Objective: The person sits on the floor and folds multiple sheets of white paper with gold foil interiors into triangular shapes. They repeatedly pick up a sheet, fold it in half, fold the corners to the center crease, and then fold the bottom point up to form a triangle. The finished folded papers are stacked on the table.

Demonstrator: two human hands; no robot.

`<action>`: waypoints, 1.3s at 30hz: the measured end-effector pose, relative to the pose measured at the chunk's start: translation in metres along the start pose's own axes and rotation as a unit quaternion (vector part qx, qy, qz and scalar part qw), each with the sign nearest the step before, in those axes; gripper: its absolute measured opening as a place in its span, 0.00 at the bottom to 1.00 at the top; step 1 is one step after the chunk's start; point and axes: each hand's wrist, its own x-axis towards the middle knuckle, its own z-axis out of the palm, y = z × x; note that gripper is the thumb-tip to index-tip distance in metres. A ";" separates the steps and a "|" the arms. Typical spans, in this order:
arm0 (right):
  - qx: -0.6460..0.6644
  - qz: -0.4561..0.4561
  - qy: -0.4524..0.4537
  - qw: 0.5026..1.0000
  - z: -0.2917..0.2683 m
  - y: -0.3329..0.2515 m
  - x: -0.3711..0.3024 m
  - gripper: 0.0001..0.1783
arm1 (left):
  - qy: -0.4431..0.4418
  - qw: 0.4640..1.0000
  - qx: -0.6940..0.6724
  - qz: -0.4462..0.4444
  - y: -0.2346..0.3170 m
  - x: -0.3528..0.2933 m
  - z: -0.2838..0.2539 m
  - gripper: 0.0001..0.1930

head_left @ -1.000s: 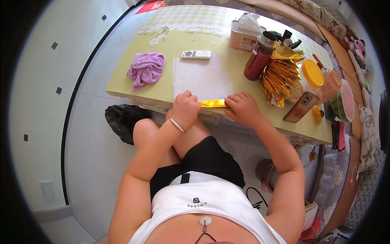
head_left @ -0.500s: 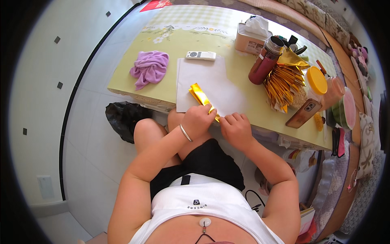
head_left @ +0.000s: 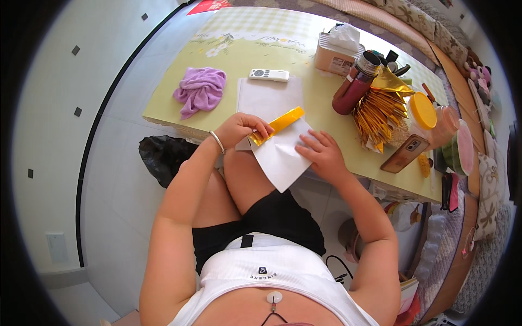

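A folded strip of shiny gold paper (head_left: 286, 119) slants across the white sheet (head_left: 286, 153), whose near corner hangs past the table edge above my legs. Thumb and fingers of my left hand (head_left: 244, 129), with a silver bangle on its wrist, are closed on the strip's lower left end. My right hand (head_left: 324, 154) rests on the right side of the sheet, fingers apart, holding nothing. Under the sheet lies more white paper (head_left: 269, 93), with a white remote control (head_left: 268, 75) at its far edge.
A purple cloth (head_left: 201, 91) lies at the left. Along the right stand a tissue box (head_left: 330, 54), a dark red flask (head_left: 354, 87), a bundle of folded gold papers (head_left: 379, 117), a yellow-lidded jar (head_left: 422, 111) and a leaning phone (head_left: 405, 154). A black bag (head_left: 163, 158) hangs by the near edge.
The gold strip has turned to slant up to the right. My left hand has moved left along with its lower end; my right hand has let go and spread. The sheet now juts over the edge.
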 end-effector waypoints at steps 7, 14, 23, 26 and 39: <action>-0.083 0.050 -0.042 0.994 0.021 -0.026 0.029 0.04 | 0.089 0.929 0.299 0.200 0.050 -0.027 0.040 0.20; -0.069 0.042 -0.023 0.996 0.031 -0.034 0.047 0.05 | 0.170 0.787 0.561 0.192 -0.012 -0.045 0.077 0.19; 0.097 0.051 -0.104 0.988 0.005 0.004 0.051 0.12 | 0.192 0.843 0.453 0.216 0.000 -0.033 0.048 0.08; 0.114 0.065 -0.142 0.981 -0.006 0.008 0.058 0.13 | 0.161 0.885 0.408 0.158 -0.004 -0.032 0.039 0.07; 0.078 -0.070 -0.141 0.984 0.016 0.024 0.048 0.15 | 0.075 0.892 0.427 0.124 0.008 -0.036 0.035 0.06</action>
